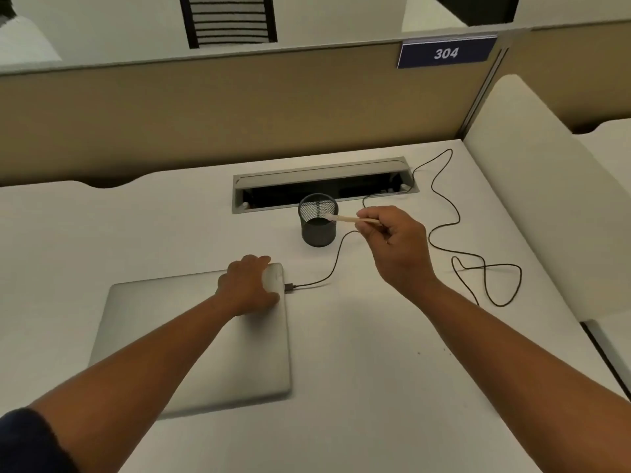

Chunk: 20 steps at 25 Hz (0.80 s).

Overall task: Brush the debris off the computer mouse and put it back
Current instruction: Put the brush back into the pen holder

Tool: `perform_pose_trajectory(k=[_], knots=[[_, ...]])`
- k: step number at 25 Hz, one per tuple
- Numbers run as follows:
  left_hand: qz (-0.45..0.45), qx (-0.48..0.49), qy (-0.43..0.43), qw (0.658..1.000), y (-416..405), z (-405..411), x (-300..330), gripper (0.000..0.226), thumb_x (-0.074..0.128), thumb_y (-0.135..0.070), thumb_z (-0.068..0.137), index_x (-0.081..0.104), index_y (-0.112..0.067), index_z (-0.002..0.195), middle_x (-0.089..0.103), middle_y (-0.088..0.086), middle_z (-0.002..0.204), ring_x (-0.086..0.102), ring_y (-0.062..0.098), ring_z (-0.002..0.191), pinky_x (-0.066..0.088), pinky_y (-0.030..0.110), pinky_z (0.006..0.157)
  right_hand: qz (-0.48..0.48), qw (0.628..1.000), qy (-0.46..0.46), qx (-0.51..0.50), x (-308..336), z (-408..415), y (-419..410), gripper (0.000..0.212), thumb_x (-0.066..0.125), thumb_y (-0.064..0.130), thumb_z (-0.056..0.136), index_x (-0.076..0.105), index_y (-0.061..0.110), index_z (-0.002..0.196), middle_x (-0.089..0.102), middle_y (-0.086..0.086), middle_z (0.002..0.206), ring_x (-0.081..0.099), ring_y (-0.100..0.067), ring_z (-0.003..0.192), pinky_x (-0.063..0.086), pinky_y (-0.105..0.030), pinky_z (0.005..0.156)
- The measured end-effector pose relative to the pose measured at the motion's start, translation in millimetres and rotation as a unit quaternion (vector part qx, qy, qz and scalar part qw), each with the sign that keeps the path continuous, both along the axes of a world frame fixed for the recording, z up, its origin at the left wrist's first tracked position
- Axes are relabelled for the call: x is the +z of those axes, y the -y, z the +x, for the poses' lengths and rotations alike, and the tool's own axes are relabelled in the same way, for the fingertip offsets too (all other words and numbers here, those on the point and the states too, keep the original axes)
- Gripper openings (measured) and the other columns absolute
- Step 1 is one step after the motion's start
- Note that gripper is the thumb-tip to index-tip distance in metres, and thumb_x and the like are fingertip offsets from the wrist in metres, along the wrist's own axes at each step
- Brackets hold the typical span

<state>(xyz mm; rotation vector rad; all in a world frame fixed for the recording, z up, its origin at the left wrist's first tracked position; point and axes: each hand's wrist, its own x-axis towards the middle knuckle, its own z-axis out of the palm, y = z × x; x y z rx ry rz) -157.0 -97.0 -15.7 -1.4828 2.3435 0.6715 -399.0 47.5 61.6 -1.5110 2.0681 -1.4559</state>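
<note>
Left grip (247,285) cupping pale, seemingly white mouse (272,278) on closed laptop (191,349), right grip (392,233) pinching brush (345,218).

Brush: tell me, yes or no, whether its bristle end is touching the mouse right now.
No: the brush in the right hand has its bristle end over the mesh cup, away from the mouse under the left hand.
</note>
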Motion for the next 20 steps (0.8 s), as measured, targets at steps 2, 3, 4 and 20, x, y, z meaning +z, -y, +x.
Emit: perform_pose_trajectory(k=[2, 3, 4, 20], knots=[[0.037, -0.039, 0.037, 0.998, 11, 10, 0, 0.104, 0.084, -0.056, 0.077, 0.029, -0.029, 0.161, 0.037, 0.003, 0.158, 0.031, 0.033, 0.149, 0.04, 0.051, 0.117, 0.037, 0.998, -0.047, 0.011, -9, 2, 33, 0.019, 0.065, 0.01, 0.099, 0.074, 0.003, 0.114, 0.074, -0.01, 0.104, 0.061, -0.015, 0.09, 0.045, -0.01, 0.081], [0.049, -0.06, 0.05, 0.996, 15, 12, 1, 0.109, 0.086, -0.057, 0.074, 0.028, -0.029, 0.161, 0.038, 0.002, 0.156, 0.03, 0.033, 0.148, 0.044, 0.051, 0.114, 0.062, 0.996, -0.063, 0.017, -15, 1, 48, 0.021, 0.063, 0.01, 0.1, 0.073, 0.002, 0.117, 0.074, -0.012, 0.108, 0.063, -0.017, 0.094, 0.041, -0.006, 0.083], [0.057, -0.08, 0.063, 0.993, 17, 12, 3, 0.112, 0.088, -0.056, 0.072, 0.027, -0.028, 0.161, 0.038, 0.002, 0.155, 0.031, 0.033, 0.146, 0.047, 0.05, 0.111, 0.09, 0.993, -0.074, 0.023, -19, 0, 59, 0.023, 0.062, 0.011, 0.101, 0.073, 0.003, 0.121, 0.074, -0.013, 0.112, 0.066, -0.021, 0.098, 0.04, -0.006, 0.085], [0.04, -0.105, 0.082, 0.99, 21, 8, 0, 0.105, 0.094, -0.045, 0.068, 0.032, -0.026, 0.151, 0.041, 0.003, 0.144, 0.031, 0.034, 0.14, 0.055, 0.046, 0.092, 0.372, 0.896, -0.216, 0.11, -42, 0, 116, 0.047, 0.045, 0.02, 0.107, 0.046, 0.029, 0.153, 0.033, 0.003, 0.168, 0.011, -0.027, 0.159, 0.012, -0.055, 0.122]])
